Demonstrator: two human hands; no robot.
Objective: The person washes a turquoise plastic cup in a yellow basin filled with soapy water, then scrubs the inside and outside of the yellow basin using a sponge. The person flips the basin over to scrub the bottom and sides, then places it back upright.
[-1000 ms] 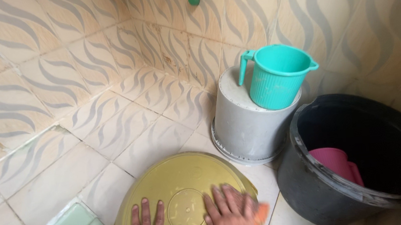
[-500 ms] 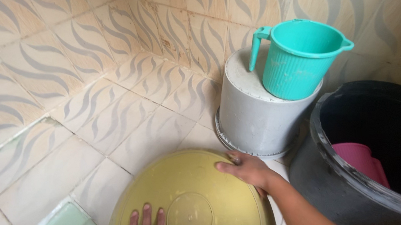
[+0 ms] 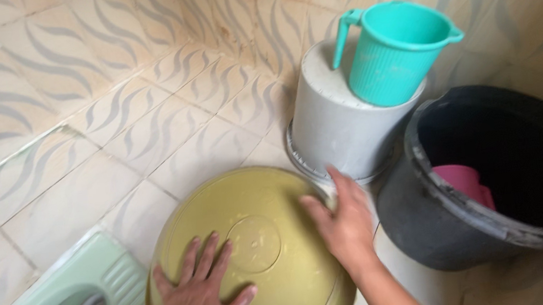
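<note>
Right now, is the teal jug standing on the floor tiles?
No, the teal jug stands upright on top of the overturned grey bucket, beside the black tub.

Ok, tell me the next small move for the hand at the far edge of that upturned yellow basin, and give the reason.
Probably sweep the right hand back across the yellow basin toward its round centre mark. That hand sits at the far rim, close against the upturned grey bucket, so there is little room to go further. The left hand lies flat on the near side, steadying the basin.
</note>
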